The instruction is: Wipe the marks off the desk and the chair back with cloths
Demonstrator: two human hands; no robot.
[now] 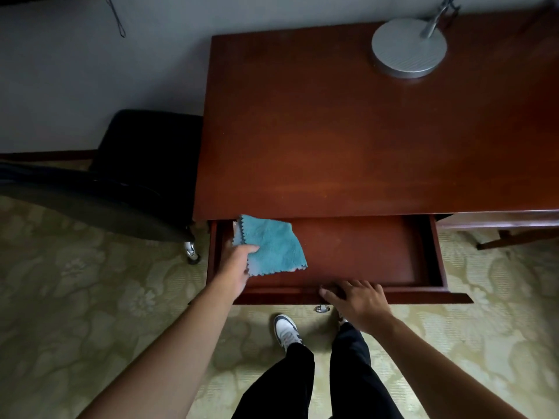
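Over the open drawer (332, 252), the left hand (237, 264) pinches a blue cloth (270, 244) by its near edge — fingers curled round it. Right hand (357, 300) rests on the drawer front, fingers relaxed and spread. Lift the cloth clear, then push the drawer shut squarely — before wiping the worktop (348, 131).

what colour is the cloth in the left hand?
Teal blue, with a paler pinkish underside showing at the edges of the cloth; head view.
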